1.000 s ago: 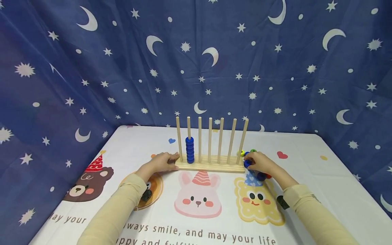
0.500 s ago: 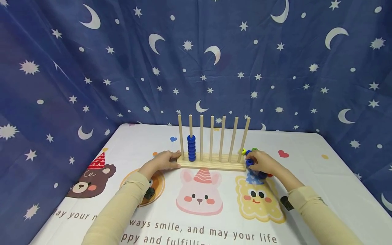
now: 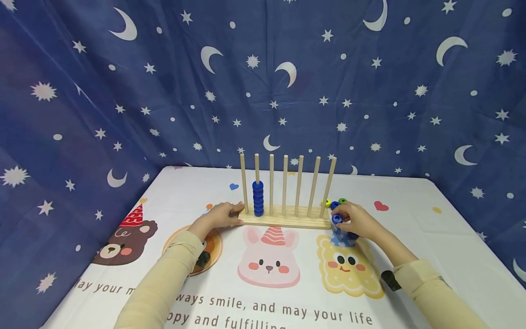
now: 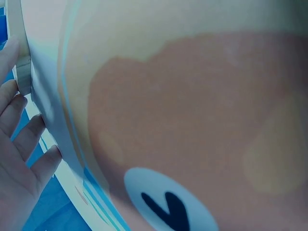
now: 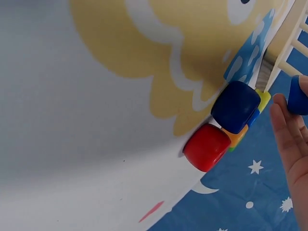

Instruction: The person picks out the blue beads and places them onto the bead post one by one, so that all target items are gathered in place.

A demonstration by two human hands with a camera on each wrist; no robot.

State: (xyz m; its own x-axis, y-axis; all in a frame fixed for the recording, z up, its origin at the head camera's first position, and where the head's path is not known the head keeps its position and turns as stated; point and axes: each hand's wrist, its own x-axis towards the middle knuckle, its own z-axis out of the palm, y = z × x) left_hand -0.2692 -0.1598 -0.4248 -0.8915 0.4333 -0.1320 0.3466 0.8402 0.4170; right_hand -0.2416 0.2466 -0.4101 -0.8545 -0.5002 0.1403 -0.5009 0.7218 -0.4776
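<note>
A wooden peg stand (image 3: 287, 222) with several upright pegs stands in the middle of the table. Several blue beads (image 3: 258, 199) are stacked on its second peg from the left. My left hand (image 3: 219, 215) holds the left end of the base, thumb at the front edge and fingers behind; the left wrist view shows its fingertips beside the wood. Just off the right end, my right hand (image 3: 359, 220) pinches a blue bead (image 3: 337, 219) between thumb and fingers, its hole facing up. The right wrist view shows this bead only partly, at the edge.
Loose beads lie around the right hand: a red bead (image 5: 207, 147), a dark blue bead (image 5: 236, 107), a yellow bead (image 3: 327, 203) and a green bead (image 3: 343, 201). A white printed cloth (image 3: 411, 205) covers the table; a starry blue curtain (image 3: 312, 123) hangs behind it.
The blue bead in my right hand has turned so that its hole shows, and the hand has shifted slightly. My left hand stays at the stand's left end. The view has moved a little.
</note>
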